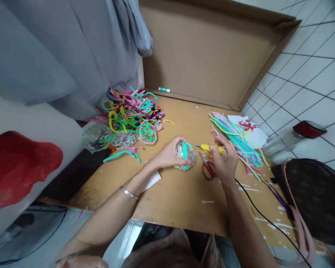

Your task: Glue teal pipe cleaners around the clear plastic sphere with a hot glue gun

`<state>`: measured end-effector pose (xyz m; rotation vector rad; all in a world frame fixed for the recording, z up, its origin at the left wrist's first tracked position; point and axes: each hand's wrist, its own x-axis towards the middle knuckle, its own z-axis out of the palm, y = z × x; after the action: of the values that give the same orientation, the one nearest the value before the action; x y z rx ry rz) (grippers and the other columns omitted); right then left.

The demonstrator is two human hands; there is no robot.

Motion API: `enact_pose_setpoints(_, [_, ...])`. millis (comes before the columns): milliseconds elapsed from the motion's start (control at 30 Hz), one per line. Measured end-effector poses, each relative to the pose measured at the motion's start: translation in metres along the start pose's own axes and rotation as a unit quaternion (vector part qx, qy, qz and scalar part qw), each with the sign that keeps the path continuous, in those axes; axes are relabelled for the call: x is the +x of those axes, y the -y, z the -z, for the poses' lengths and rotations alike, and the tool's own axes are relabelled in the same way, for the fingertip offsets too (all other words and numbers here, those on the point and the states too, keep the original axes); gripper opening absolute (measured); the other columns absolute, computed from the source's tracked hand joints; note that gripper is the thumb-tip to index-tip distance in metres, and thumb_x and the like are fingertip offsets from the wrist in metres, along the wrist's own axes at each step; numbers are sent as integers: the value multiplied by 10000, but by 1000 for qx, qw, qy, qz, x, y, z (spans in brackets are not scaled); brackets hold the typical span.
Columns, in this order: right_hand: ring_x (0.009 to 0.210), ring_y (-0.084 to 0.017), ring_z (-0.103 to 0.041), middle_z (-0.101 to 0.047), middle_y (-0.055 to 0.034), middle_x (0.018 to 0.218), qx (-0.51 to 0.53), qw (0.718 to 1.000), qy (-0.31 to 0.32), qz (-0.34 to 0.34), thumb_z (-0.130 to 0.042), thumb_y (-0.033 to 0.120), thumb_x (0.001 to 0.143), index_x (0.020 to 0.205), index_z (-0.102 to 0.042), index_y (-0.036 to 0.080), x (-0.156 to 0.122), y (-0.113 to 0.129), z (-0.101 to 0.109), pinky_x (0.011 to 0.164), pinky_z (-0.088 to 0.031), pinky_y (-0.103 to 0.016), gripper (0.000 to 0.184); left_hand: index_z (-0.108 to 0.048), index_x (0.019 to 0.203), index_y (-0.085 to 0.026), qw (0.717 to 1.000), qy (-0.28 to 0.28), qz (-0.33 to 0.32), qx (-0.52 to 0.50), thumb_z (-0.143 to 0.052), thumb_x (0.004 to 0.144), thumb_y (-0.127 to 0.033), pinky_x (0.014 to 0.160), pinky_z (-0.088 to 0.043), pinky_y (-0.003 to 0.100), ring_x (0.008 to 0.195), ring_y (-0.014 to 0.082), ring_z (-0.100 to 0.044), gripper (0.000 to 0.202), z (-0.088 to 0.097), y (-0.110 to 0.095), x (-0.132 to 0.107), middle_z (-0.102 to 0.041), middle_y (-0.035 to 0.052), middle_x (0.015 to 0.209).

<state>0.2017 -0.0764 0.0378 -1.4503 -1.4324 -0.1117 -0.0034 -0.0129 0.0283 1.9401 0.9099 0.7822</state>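
Observation:
My left hand (171,152) is closed around a clear, rounded plastic piece (191,158) with a turquoise fuzzy strip (184,150) across it. My right hand (225,158) is at a yellow glue gun (205,147), thumb and index finger apart, the thumb tip overlapping the gun in view. The gun's nozzle points left, toward the plastic piece; its rear is hidden behind my hand. Red-handled scissors (209,170) lie just below the gun, between my hands. Under my left wrist is a folded white paper (153,181).
Left: tangled pipe cleaners (128,108), clear plastic pieces (124,139) and a dark flat object (72,175). Right: a pipe cleaner bundle (234,134), a bottle (286,139), a brown bag (315,197) and a black cord (257,208). A cardboard panel (203,56) stands behind, with a glue stick (164,89).

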Motion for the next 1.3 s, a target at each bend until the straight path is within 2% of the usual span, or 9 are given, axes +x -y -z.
enact_pose_setpoints(133, [850, -202, -628, -698, -47, 877, 7, 998, 26, 56, -593, 341, 876, 928, -704, 213, -3, 1, 0, 810, -453, -370, 178, -502, 1099, -192, 1000, -3, -4, 6, -796, 555, -382, 744, -443, 289, 822, 167, -521, 648, 2, 1, -1, -564, 6, 954])
enact_pose_setpoints(267, [849, -188, -597, -704, -38, 891, -52, 981, 78, 173, -595, 351, 906, 999, -714, 227, -13, 20, -10, 810, -382, -361, 196, -500, 1098, -192, 1000, 3, -17, 15, -778, 565, -371, 780, -457, 309, 852, 184, -539, 627, 0, -3, -3, -577, 12, 965])
enact_pose_setpoints(367, [835, -175, -573, -699, -27, 865, -59, 975, 89, 195, -549, 325, 939, 959, -724, 231, -15, 32, -16, 792, -338, -353, 200, -507, 1086, -194, 999, 7, -33, 23, -769, 564, -340, 793, -461, 315, 867, 191, -551, 602, -2, -4, -4, -587, 18, 979])
enact_pose_setpoints(467, [793, -165, -541, -674, -17, 790, -39, 982, 103, 153, -480, 313, 968, 808, -713, 228, -9, 36, -19, 746, -316, -336, 295, -518, 1087, -191, 998, 11, -45, 36, -774, 558, -331, 825, -465, 332, 904, 204, -568, 604, -3, -4, -5, -596, 29, 1023])
enact_pose_setpoints(600, [702, -155, -500, -571, 2, 641, 25, 987, 144, 69, -471, 379, 957, 619, -598, 203, 3, 37, -23, 702, -329, -312, 402, -528, 1120, -196, 996, 12, -62, 55, -784, 553, -345, 867, -471, 366, 957, 226, -583, 640, -2, -3, -4, -607, 41, 1073])
enact_pose_setpoints(933, [673, -140, -528, -567, 12, 604, 147, 970, 185, -54, -531, 456, 886, 589, -588, 195, 15, 35, -31, 676, -394, -272, 399, -516, 1166, -187, 996, 22, -79, 35, -792, 542, -339, 961, -461, 399, 1064, 258, -591, 699, -1, -4, -5, -608, 72, 1193])
enact_pose_setpoints(1067, [670, -140, -557, -599, 9, 609, 208, 949, 205, -117, -559, 534, 848, 630, -635, 181, 18, 35, -33, 655, -429, -263, 422, -507, 1197, -192, 997, 20, -65, 34, -790, 546, -361, 978, -453, 398, 1080, 261, -590, 730, 0, -5, -4, -605, 68, 1196])
enact_pose_setpoints(1167, [714, -146, -602, -681, -11, 709, 245, 934, 218, -141, -623, 530, 794, 734, -700, 170, 19, 38, -31, 683, -465, -269, 373, -512, 1173, -172, 998, 18, -42, 31, -790, 550, -368, 920, -471, 369, 1013, 245, -593, 710, 1, -3, -3, -617, 60, 1122])
enact_pose_setpoints(1300, [838, -176, -663, -745, -61, 919, 269, 934, 171, -161, -706, 503, 716, 943, -723, 173, 17, 30, -23, 781, -511, -309, 401, -508, 1153, -187, 999, 10, -21, 23, -797, 558, -411, 823, -477, 319, 924, 212, -567, 699, 2, 2, -2, -597, 31, 1038])
